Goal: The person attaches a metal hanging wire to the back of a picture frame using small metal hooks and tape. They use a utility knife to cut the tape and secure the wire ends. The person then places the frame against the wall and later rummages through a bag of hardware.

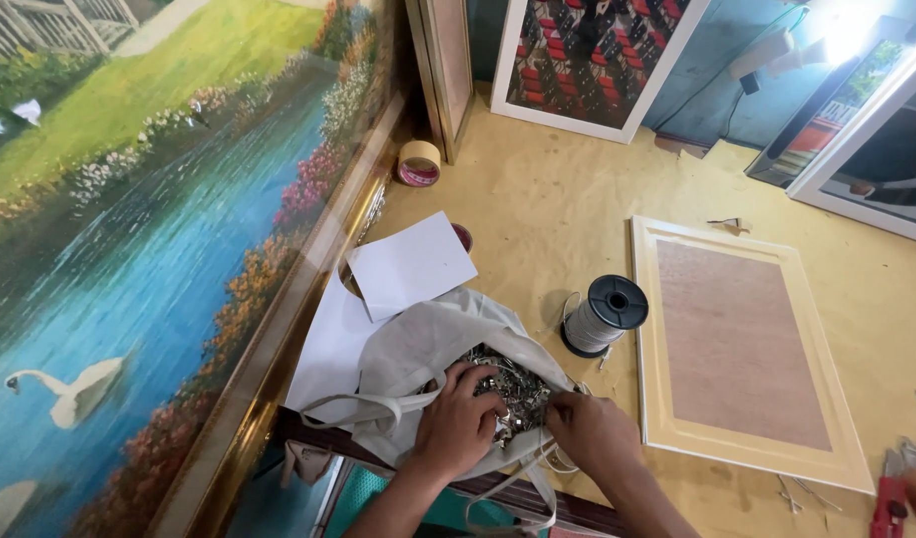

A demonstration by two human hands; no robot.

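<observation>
Beside the wire spool (605, 314), both hands (460, 423) dig in the cloth bag (418, 349).

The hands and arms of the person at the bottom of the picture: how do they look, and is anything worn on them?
Both the left hand and the right hand are bare, without gloves. No ring, watch or bracelet can be seen. The forearms are bare too; no sleeve comes into the picture.

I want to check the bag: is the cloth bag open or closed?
Open. The cloth bag gapes, showing metal pieces, with the left hand and right hand inside.
</observation>
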